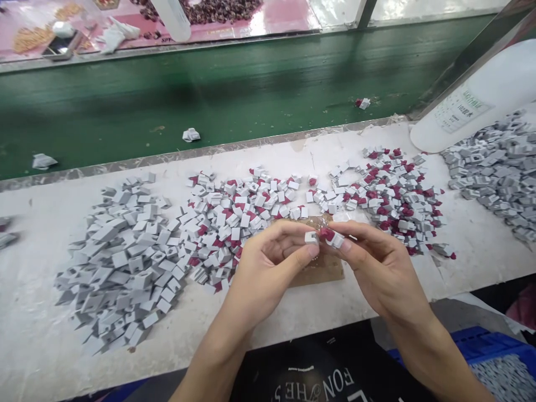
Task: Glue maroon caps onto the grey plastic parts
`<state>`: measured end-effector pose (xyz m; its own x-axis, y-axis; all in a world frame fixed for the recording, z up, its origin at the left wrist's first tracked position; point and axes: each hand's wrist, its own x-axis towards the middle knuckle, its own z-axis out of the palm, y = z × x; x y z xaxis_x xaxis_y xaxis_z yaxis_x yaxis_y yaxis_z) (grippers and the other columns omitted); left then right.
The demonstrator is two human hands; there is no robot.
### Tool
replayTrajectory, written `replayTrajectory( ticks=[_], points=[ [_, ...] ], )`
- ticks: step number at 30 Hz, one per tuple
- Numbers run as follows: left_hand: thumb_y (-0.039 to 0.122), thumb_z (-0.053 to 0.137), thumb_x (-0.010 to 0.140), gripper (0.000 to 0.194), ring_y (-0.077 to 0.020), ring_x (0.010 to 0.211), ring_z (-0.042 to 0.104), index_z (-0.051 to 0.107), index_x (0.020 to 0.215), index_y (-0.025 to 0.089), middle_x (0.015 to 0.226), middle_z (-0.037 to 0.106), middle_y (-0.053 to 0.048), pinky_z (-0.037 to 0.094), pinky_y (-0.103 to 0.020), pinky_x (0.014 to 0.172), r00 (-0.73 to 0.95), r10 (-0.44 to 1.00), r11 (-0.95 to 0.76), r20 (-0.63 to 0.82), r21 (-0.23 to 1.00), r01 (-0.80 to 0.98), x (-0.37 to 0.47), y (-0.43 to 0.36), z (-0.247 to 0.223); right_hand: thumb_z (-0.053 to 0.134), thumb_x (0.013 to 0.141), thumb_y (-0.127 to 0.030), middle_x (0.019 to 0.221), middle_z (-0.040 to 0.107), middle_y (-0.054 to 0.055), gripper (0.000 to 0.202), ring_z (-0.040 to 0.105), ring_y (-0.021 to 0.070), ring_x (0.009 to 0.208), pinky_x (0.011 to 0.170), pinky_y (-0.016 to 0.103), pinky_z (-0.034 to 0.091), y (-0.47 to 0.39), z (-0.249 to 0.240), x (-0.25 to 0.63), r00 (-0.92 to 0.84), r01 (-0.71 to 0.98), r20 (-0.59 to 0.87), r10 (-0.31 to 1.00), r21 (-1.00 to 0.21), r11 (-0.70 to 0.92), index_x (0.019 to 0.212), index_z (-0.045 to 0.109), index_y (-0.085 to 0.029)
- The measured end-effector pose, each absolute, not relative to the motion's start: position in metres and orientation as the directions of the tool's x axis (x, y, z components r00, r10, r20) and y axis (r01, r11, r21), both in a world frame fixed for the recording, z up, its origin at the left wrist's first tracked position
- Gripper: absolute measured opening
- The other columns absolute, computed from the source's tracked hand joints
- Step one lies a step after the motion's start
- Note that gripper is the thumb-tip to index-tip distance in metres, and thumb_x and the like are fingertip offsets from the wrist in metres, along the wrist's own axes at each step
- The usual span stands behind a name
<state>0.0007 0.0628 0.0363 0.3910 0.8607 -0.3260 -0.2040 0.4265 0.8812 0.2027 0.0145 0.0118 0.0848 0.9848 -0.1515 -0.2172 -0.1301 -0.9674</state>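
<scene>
Over a small brown board [318, 271], my two hands meet, each pinching a small plastic part. Between thumb and fingers of my left hand [272, 262] is a light grey block [311, 238] with a notch. My right hand [372, 262] pinches a grey-and-dark-red piece [333, 237], its red end turned toward the grey block. The two parts are very close; whether they touch I cannot tell. Just behind my hands lies a pile of grey pieces with dark red parts [243, 206], and another such pile [389, 195] spreads to the right.
A heap of plain grey blocks [125, 262] lies left, another grey heap [498, 167] far right. A white bottle [473, 100] leans at the right. Beyond the table runs a green belt [251, 84] carrying a few pieces. A blue crate [469, 340] stands low at the right.
</scene>
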Motion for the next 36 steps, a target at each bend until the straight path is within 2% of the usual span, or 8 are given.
replayTrajectory(
  ticks=[5, 11, 16, 20, 26, 31, 36],
  points=[
    [0.027, 0.096, 0.103, 0.01, -0.0192, 0.104, 0.09, 0.089, 0.109, 0.023, 0.109, 0.093, -0.003, 0.074, -0.025, 0.09, 0.371, 0.869, 0.413, -0.326, 0.893, -0.182, 0.0, 0.065, 0.033, 0.088, 0.111, -0.038, 0.115, 0.092, 0.003, 0.017, 0.089, 0.0228, 0.107, 0.094, 0.036, 0.076, 0.015, 0.012, 0.203, 0.077, -0.179, -0.123, 0.989, -0.978, -0.108, 0.126, 0.096, -0.041],
    [0.022, 0.104, 0.092, 0.017, -0.0221, 0.101, 0.089, 0.092, 0.104, 0.024, 0.108, 0.092, -0.004, 0.074, -0.029, 0.092, 0.362, 0.884, 0.367, -0.296, 0.919, -0.143, -0.002, 0.065, 0.033, 0.087, 0.11, -0.035, 0.098, 0.084, 0.004, 0.014, 0.081, 0.0209, 0.09, 0.074, 0.031, 0.07, 0.02, 0.023, 0.204, 0.041, -0.003, -0.083, 0.996, -0.997, -0.083, 0.12, 0.097, -0.035],
    [0.024, 0.095, 0.1, 0.006, -0.0225, 0.098, 0.09, 0.09, 0.103, 0.026, 0.103, 0.092, -0.003, 0.075, -0.03, 0.09, 0.396, 0.876, 0.308, -0.274, 0.951, -0.023, -0.007, 0.079, 0.047, 0.087, 0.111, -0.038, 0.102, 0.085, 0.005, 0.016, 0.083, 0.021, 0.09, 0.074, 0.031, 0.072, 0.038, 0.033, 0.211, -0.064, -0.019, -0.082, 0.995, -0.996, -0.084, 0.122, 0.097, -0.035],
    [0.026, 0.09, 0.102, 0.002, -0.025, 0.094, 0.09, 0.091, 0.104, 0.028, 0.1, 0.092, -0.003, 0.074, -0.033, 0.083, 0.454, 0.865, 0.197, -0.215, 0.977, 0.087, -0.012, 0.102, 0.062, 0.088, 0.11, -0.037, 0.102, 0.086, 0.006, 0.016, 0.083, 0.021, 0.088, 0.074, 0.033, 0.073, 0.059, 0.044, 0.213, -0.117, -0.015, -0.04, 0.992, -0.999, -0.042, 0.122, 0.098, -0.035],
    [0.022, 0.093, 0.099, 0.006, -0.0217, 0.087, 0.087, 0.09, 0.1, 0.027, 0.093, 0.089, -0.002, 0.072, -0.03, 0.08, 0.485, 0.855, 0.182, -0.183, 0.982, 0.05, -0.016, 0.122, 0.066, 0.09, 0.108, -0.033, 0.099, 0.085, 0.005, 0.015, 0.081, 0.0208, 0.089, 0.071, 0.031, 0.071, 0.075, 0.05, 0.209, -0.099, -0.05, 0.006, 0.995, -0.999, 0.001, 0.12, 0.098, -0.035],
    [0.021, 0.094, 0.097, 0.007, -0.0216, 0.083, 0.085, 0.089, 0.099, 0.026, 0.092, 0.088, -0.002, 0.071, -0.031, 0.078, 0.48, 0.861, 0.154, -0.168, 0.986, 0.068, -0.015, 0.128, 0.068, 0.091, 0.108, -0.036, 0.101, 0.087, 0.007, 0.014, 0.082, 0.0219, 0.091, 0.073, 0.033, 0.071, 0.082, 0.046, 0.211, -0.114, -0.008, 0.011, 0.993, -1.0, 0.01, 0.119, 0.098, -0.034],
    [0.021, 0.093, 0.097, 0.006, -0.0212, 0.083, 0.084, 0.088, 0.097, 0.025, 0.092, 0.088, -0.002, 0.07, -0.031, 0.077, 0.467, 0.874, 0.119, -0.134, 0.991, 0.063, -0.016, 0.132, 0.072, 0.091, 0.108, -0.035, 0.104, 0.089, 0.005, 0.013, 0.084, 0.0216, 0.095, 0.079, 0.035, 0.074, 0.088, 0.04, 0.214, -0.134, -0.051, 0.062, 0.989, -0.997, 0.056, 0.119, 0.097, -0.036]
  ],
)
